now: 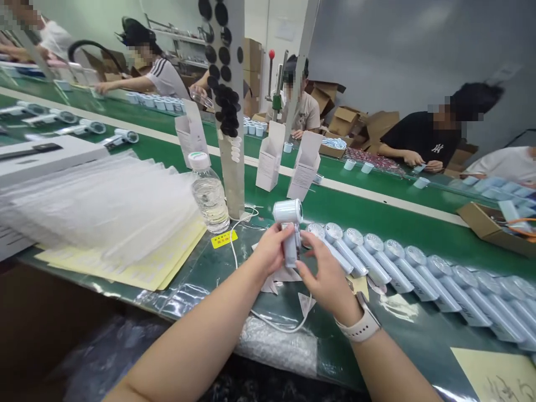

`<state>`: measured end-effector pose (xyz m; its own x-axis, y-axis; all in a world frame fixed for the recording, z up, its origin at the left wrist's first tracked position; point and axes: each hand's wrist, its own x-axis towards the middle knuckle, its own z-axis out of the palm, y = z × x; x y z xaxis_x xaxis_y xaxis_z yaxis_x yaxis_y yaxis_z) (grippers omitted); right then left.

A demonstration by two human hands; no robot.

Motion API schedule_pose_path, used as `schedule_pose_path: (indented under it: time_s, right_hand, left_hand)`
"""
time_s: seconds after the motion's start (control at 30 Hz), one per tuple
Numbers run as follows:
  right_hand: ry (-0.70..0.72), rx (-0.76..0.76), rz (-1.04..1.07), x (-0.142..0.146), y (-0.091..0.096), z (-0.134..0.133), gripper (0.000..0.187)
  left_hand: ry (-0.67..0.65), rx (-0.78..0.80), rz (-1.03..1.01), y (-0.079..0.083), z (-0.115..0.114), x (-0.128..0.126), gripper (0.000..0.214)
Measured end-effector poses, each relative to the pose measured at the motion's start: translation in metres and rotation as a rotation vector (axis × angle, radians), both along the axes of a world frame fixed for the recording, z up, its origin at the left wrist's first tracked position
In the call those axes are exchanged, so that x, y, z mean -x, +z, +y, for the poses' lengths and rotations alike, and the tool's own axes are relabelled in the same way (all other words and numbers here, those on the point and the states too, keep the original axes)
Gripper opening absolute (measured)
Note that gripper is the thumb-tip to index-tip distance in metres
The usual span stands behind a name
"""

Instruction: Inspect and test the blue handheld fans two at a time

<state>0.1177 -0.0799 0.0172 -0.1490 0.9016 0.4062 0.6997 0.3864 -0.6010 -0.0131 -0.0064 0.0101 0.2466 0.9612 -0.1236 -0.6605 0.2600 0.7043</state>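
Hands, left hand (pixel 271 249) and right hand (pixel 326 276), grip unlabelled white fan (pixel 288 223); yellow sticker (pixel 224 239) unreadable.

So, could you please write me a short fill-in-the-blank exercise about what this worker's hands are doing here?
1. Both hands, left hand and right hand, hold one small white ____.
2. The right wrist wears a white ____.
3. Left of the handheld fan stands a clear plastic ____.
4. The long table surface is coloured ____.

Missing words: fan; watch; bottle; green.
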Motion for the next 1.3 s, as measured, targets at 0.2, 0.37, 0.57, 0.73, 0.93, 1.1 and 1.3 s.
schedule_pose_path:
  time_s: [0.2, 0.37, 0.57, 0.73, 0.93, 1.1, 1.3]
  right_hand:
    - [-0.131, 0.237, -0.315, 0.000, -0.024, 0.018, 0.007]
    - [-0.094, 0.349, -0.084, -0.004, -0.022, 0.023, 0.011]
    - [0.140, 0.639, 0.557, -0.016, -0.018, 0.014, 0.023]
    - [0.191, 0.713, 0.706, -0.005, -0.012, 0.008, 0.032]
    - [0.107, 0.543, 0.826, 0.011, -0.020, 0.002, 0.039]
    - [0.036, 0.493, 0.920, 0.023, -0.030, -0.003, 0.040]
    - [0.065, 0.489, 0.800, 0.017, -0.029, 0.003, 0.036]
  left_hand:
    - [0.041, 0.022, -0.020, 0.005, 0.010, 0.007, 0.037]
    - [-0.052, 0.095, -0.074, 0.012, 0.006, 0.008, 0.041]
    - [-0.114, 0.005, -0.145, 0.015, 0.000, 0.011, 0.042]
    - [-0.089, -0.046, -0.072, 0.013, -0.001, 0.010, 0.052]
    - [-0.088, -0.076, 0.021, 0.010, 0.001, 0.007, 0.052]
    - [-0.016, -0.094, 0.110, 0.008, -0.003, 0.003, 0.052]
    - [0.013, -0.047, 0.097, 0.008, -0.002, 0.002, 0.052]
